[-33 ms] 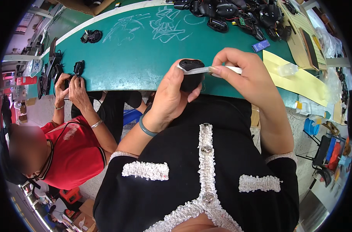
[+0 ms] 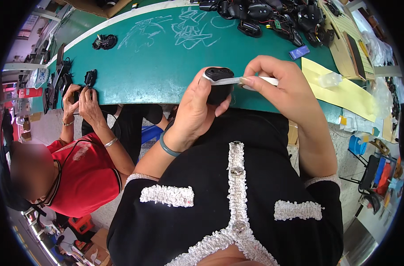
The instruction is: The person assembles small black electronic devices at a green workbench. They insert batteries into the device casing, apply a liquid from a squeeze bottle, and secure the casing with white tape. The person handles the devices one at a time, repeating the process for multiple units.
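Observation:
My left hand (image 2: 194, 108) is wrapped round a black rounded plastic device (image 2: 220, 94), held upright above the near edge of the green table (image 2: 153, 75). A narrow white strip (image 2: 228, 81), which looks like tape, runs across the upper part of the device. Its left end lies by my left thumb. Pinched between thumb and fingers, the other end is in my right hand (image 2: 284, 86), and the strip is stretched taut between the hands. More white material sticks out beyond the right fingers. The back of the device is hidden.
Black device shells (image 2: 259, 13) with wires are heaped at the far right, near a small blue box (image 2: 299, 52). Yellow paper (image 2: 317, 86) lies right of my hand. At left, a co-worker's hands (image 2: 90, 106) handle a black part.

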Motion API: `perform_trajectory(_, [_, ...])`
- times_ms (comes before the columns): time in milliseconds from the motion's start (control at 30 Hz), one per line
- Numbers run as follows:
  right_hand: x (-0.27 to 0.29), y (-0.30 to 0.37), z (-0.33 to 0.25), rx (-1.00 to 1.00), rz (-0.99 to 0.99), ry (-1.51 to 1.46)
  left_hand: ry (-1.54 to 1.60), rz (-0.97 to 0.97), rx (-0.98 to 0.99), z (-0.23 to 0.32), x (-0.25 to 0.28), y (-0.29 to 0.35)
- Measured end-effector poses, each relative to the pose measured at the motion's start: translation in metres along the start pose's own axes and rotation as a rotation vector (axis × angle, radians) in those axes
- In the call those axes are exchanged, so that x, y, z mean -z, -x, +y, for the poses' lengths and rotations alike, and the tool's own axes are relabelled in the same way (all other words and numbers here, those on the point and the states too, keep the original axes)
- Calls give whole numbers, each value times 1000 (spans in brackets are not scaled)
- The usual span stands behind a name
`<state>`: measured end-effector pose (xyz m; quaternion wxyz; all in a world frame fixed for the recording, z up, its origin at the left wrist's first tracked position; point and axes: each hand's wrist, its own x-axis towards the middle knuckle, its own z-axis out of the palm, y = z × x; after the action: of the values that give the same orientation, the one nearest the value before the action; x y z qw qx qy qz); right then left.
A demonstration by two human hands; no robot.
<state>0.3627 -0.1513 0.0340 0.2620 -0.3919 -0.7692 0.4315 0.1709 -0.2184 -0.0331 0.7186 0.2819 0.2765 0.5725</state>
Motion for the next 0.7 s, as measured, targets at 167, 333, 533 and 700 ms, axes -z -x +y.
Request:
perform_trajectory(167, [-5,7,-4,9,-3,-32,-29,60,-59,-2,-8,-1])
perform_trajectory(333, [-10,10,1,-17,-9,-74,19,-14,8,-5,0,0])
perform_trajectory(533, [-10,14,7,-64,-22,-34,-85,87,26,-2,-7,1])
perform_trajectory(700, [-10,18,6,-78,-33,-40,-302,110,-84,-7,-1,0])
